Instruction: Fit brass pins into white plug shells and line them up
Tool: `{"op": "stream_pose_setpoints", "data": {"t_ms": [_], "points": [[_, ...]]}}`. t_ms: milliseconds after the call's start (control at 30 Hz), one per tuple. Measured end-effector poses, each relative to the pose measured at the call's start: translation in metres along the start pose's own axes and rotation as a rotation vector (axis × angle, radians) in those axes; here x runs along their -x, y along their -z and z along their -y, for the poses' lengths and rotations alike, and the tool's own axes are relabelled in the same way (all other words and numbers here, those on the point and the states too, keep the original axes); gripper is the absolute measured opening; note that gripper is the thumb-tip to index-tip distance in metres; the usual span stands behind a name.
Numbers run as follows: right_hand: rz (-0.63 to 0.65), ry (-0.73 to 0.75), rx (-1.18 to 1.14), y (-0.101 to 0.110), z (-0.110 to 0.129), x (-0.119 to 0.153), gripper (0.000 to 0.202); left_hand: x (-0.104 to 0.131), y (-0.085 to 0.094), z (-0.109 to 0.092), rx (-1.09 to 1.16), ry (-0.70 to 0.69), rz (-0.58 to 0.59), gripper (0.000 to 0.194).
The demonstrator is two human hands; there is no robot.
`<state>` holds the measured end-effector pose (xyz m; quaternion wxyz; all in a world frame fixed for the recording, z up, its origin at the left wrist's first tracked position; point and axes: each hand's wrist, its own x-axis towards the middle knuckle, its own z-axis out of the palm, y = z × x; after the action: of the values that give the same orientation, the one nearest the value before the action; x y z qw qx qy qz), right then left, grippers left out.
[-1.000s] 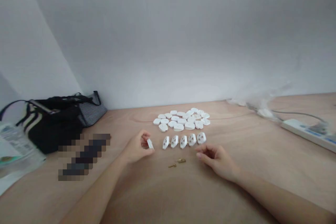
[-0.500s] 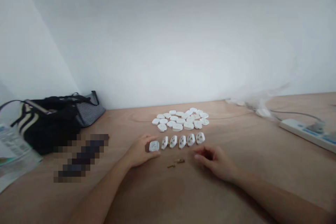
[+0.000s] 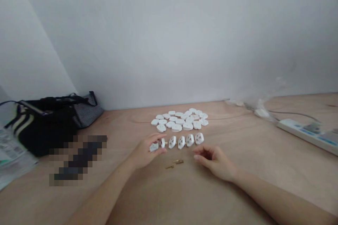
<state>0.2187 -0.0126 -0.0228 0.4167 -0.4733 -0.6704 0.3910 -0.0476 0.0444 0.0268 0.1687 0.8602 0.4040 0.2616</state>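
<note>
My left hand (image 3: 148, 150) reaches around the left end of a row of white plug parts. Its thumb and fingertips close on the front and back edges of a white plug part (image 3: 162, 143) standing on its side. A flatter white plug part (image 3: 153, 147) sits inside the curve of that hand, partly covered. Several more upright plug parts (image 3: 181, 142) continue the row to the right, with dark openings in their faces. My right hand (image 3: 213, 161) rests on the table, fingers loosely curled, thumb apart, nothing visible in it. Between the hands lie small brass pins (image 3: 178, 161).
Many white plug covers (image 3: 180, 121) lie grouped behind the row. A black bag (image 3: 50, 123) and a plastic packet (image 3: 14, 156) are at left, near a pixelated dark object (image 3: 79, 160). At right are a power strip (image 3: 308, 133) and clear plastic wrap (image 3: 261, 110).
My left hand has shifted from the leftmost plug part to the second one in the row. My right hand stays in place. The view has turned slightly.
</note>
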Motion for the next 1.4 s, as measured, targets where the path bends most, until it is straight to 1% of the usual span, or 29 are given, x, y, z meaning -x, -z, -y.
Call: {"op": "stream_pose_setpoints", "data": {"t_ms": [33, 100, 167, 200, 300, 367, 467, 533, 633, 733, 867, 933, 1000, 1100, 1167, 1233, 1300, 1400], "points": [[-0.001, 0.003, 0.001, 0.0, 0.0, 0.0, 0.024, 0.004, 0.001, -0.004, 0.03, 0.004, 0.014, 0.042], [-0.007, 0.008, 0.004, 0.001, -0.001, 0.0, 0.024, 0.01, 0.002, -0.013, 0.098, -0.009, 0.091, 0.037], [-0.017, 0.012, 0.008, 0.002, -0.001, -0.001, 0.023, 0.015, 0.0, -0.02, 0.143, -0.046, 0.154, 0.031], [-0.021, 0.015, 0.011, 0.002, -0.001, -0.001, 0.023, 0.016, -0.001, -0.023, 0.146, -0.066, 0.168, 0.028], [-0.016, 0.018, 0.018, 0.002, -0.002, 0.0, 0.023, 0.017, -0.002, -0.025, 0.13, -0.101, 0.159, 0.023], [-0.013, 0.019, 0.025, 0.003, -0.001, 0.0, 0.023, 0.016, -0.001, -0.025, 0.137, -0.11, 0.16, 0.024], [-0.009, 0.025, 0.024, 0.003, 0.0, 0.0, 0.023, 0.015, 0.003, -0.024, 0.144, -0.132, 0.165, 0.037], [-0.004, 0.029, 0.023, 0.003, 0.001, 0.0, 0.023, 0.015, 0.005, -0.025, 0.135, -0.143, 0.178, 0.041], [-0.006, 0.03, 0.025, 0.003, 0.001, 0.0, 0.023, 0.015, 0.005, -0.025, 0.111, -0.153, 0.21, 0.03], [-0.017, 0.029, 0.026, 0.002, 0.0, 0.0, 0.022, 0.015, 0.004, -0.025, 0.111, -0.162, 0.205, 0.02], [-0.013, 0.038, 0.042, 0.002, -0.002, 0.0, 0.022, 0.015, 0.005, -0.026, 0.137, -0.151, 0.178, 0.018], [-0.017, 0.032, 0.043, 0.002, -0.001, 0.0, 0.023, 0.014, 0.005, -0.025, 0.151, -0.138, 0.15, 0.026], [-0.021, 0.023, 0.042, 0.002, -0.001, 0.0, 0.023, 0.014, 0.004, -0.021, 0.164, -0.078, 0.115, 0.036], [-0.009, 0.018, 0.044, 0.002, 0.0, 0.0, 0.022, 0.014, -0.001, -0.011, 0.204, 0.041, 0.005, 0.038], [-0.009, 0.027, 0.048, 0.002, 0.0, 0.0, 0.022, 0.012, -0.005, -0.004, 0.266, 0.095, -0.08, 0.039], [-0.014, 0.043, 0.051, 0.001, 0.0, 0.0, 0.021, 0.011, -0.008, 0.001, 0.333, 0.135, -0.125, 0.041], [-0.017, 0.05, 0.05, 0.001, -0.002, 0.0, 0.021, 0.01, -0.008, 0.002, 0.359, 0.144, -0.133, 0.039], [-0.02, 0.035, 0.056, 0.001, -0.003, 0.0, 0.022, 0.01, -0.006, -0.002, 0.284, 0.102, -0.132, 0.034]]}}
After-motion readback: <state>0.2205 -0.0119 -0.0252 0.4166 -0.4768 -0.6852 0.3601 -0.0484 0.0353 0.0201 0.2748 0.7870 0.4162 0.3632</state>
